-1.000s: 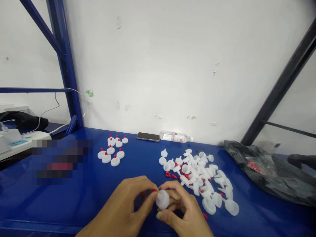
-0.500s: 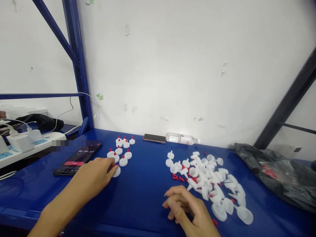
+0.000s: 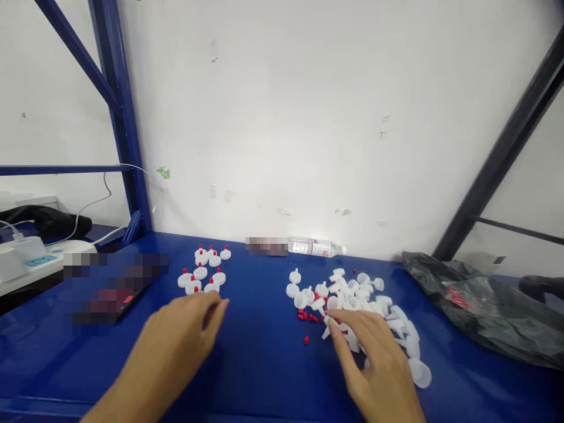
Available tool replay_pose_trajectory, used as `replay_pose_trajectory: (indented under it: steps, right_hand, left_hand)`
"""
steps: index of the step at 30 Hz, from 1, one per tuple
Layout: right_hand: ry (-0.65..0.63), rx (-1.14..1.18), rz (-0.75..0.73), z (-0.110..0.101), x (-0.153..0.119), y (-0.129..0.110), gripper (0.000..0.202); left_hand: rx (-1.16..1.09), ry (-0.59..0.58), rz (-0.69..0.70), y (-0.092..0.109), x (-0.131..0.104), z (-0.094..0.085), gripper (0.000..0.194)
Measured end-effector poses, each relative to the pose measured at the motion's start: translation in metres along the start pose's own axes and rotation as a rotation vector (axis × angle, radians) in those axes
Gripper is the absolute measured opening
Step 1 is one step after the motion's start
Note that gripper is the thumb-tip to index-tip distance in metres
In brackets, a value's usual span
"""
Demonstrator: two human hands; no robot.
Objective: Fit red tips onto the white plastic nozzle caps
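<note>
My left hand (image 3: pixel 187 332) hovers in front of the finished-looking group of white nozzle caps with red tips (image 3: pixel 200 272). Its thumb and index finger are a little apart, and nothing shows between them; the other fingers are hidden. On the right, my right hand (image 3: pixel 374 352) reaches over a heap of loose white nozzle caps (image 3: pixel 352 302), thumb and index finger parted at its near left edge. A white spout (image 3: pixel 326 333) lies close to these fingertips. Small red tip caps (image 3: pixel 302 315) lie beside the heap, with a single red tip cap (image 3: pixel 306 340) nearer me.
A clear plastic bottle (image 3: pixel 311 246) lies by the wall, beside a blurred-out flat object (image 3: pixel 267 246). Another pixelated object (image 3: pixel 114 291) rests at left, near a white power strip (image 3: pixel 48 264). A dark plastic bag (image 3: pixel 476 311) lies at right on the blue table (image 3: pixel 259 364).
My left hand has come away from a white cap at the front of the left group. My right hand has moved forward onto the heap, its fingers straighter. The view has shifted slightly right.
</note>
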State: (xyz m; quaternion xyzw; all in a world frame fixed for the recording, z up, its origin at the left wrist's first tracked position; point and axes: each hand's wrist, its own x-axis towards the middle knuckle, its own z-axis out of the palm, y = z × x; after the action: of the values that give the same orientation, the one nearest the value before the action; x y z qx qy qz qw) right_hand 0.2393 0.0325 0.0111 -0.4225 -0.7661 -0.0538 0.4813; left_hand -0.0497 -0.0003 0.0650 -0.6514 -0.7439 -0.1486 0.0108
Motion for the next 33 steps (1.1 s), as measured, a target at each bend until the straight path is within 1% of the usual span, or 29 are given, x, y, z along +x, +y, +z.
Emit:
replay_pose_trajectory:
  steps: [2, 3, 4, 6, 8, 10, 13, 16, 19, 21, 24, 26, 28, 30, 31, 33]
  right_hand:
    - [-0.054, -0.078, 0.009, -0.003, 0.001, 0.015, 0.022]
    - [-0.088, -0.107, 0.017, -0.002, 0.001, 0.022, 0.024]
    - [-0.118, -0.129, 0.020, -0.001, 0.000, 0.027, 0.024]
    - [-0.165, -0.157, 0.021, 0.002, -0.004, 0.033, 0.023]
    - [-0.192, -0.161, 0.015, 0.005, -0.006, 0.036, 0.021]
    - [-0.209, -0.144, 0.009, 0.005, -0.007, 0.036, 0.019]
    - [-0.189, -0.080, -0.009, 0.004, -0.006, 0.032, 0.020]
    - [-0.134, 0.013, -0.014, 0.001, -0.006, 0.026, 0.026]
    - [-0.132, 0.110, 0.012, 0.000, -0.004, 0.019, 0.035]
    - [-0.174, 0.177, 0.009, 0.000, -0.001, 0.013, 0.041]
    - [-0.243, 0.267, -0.018, 0.004, 0.004, 0.003, 0.045]
    - [-0.267, 0.319, -0.021, 0.007, 0.007, -0.005, 0.042]
    - [-0.280, 0.347, 0.007, 0.011, 0.008, -0.012, 0.034]
    - [-0.287, 0.350, 0.055, 0.015, 0.006, -0.017, 0.025]
    - [-0.296, 0.350, 0.085, 0.017, 0.004, -0.018, 0.023]
    - [-0.335, 0.369, 0.157, 0.021, 0.000, -0.018, 0.022]
  left_hand:
    - [-0.134, -0.030, 0.166, 0.023, -0.008, 0.017, 0.030]
    - [-0.195, -0.065, 0.226, 0.035, -0.011, 0.027, 0.028]
    - [-0.243, -0.105, 0.268, 0.048, -0.014, 0.037, 0.027]
    - [-0.292, -0.123, 0.338, 0.073, -0.016, 0.054, 0.031]
    - [-0.242, -0.145, 0.356, 0.095, -0.014, 0.066, 0.032]
    - [-0.129, -0.164, 0.378, 0.110, -0.009, 0.071, 0.032]
    - [-0.005, -0.179, 0.434, 0.120, -0.002, 0.072, 0.036]
    - [0.025, -0.191, 0.419, 0.113, -0.001, 0.070, 0.042]
    - [-0.030, -0.152, 0.360, 0.094, -0.003, 0.069, 0.040]
    - [-0.135, -0.094, 0.343, 0.077, -0.003, 0.067, 0.039]
    - [-0.378, -0.005, 0.344, 0.050, -0.001, 0.058, 0.038]
    - [-0.559, 0.002, 0.305, 0.037, 0.001, 0.047, 0.032]
    - [-0.741, -0.080, 0.201, 0.029, 0.003, 0.035, 0.026]
    - [-0.931, -0.222, 0.093, 0.026, 0.003, 0.026, 0.028]
    - [-1.018, -0.295, 0.065, 0.025, 0.003, 0.023, 0.030]
    - [-1.161, -0.408, 0.071, 0.027, 0.002, 0.021, 0.035]
